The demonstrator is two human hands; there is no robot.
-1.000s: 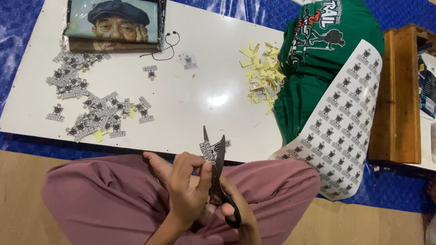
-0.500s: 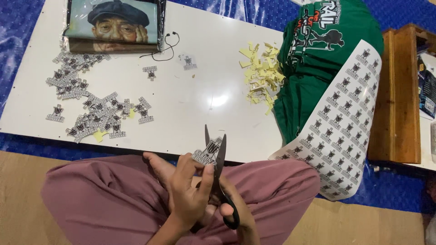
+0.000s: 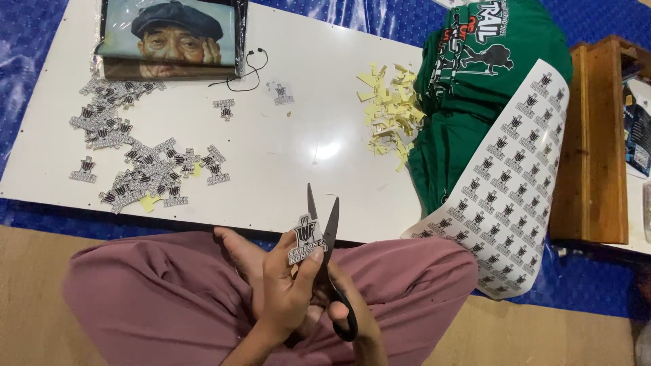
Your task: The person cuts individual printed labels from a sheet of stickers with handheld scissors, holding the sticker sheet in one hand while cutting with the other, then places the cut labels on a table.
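Observation:
My left hand (image 3: 288, 285) pinches a small printed sticker cut-out (image 3: 304, 240) between thumb and fingers, just above my lap. My right hand (image 3: 342, 308) sits behind it, fingers through the black handles of a pair of scissors (image 3: 324, 230). The scissor blades point away from me, spread apart, with the sticker between them. Both hands rest over my legs in mauve trousers (image 3: 149, 298), at the near edge of the white board (image 3: 271, 149).
A heap of cut stickers (image 3: 135, 163) lies on the board's left. Yellow paper scraps (image 3: 390, 112) lie at its right. A printed sticker sheet (image 3: 505, 183) drapes over folded green shirts (image 3: 495, 88). A framed portrait (image 3: 173, 37), a black cord (image 3: 247, 71), and a wooden stand (image 3: 597, 135) are nearby.
The scissor blades have spread wider around the sticker, and my left hand has turned the sticker slightly. Nothing on the board has moved.

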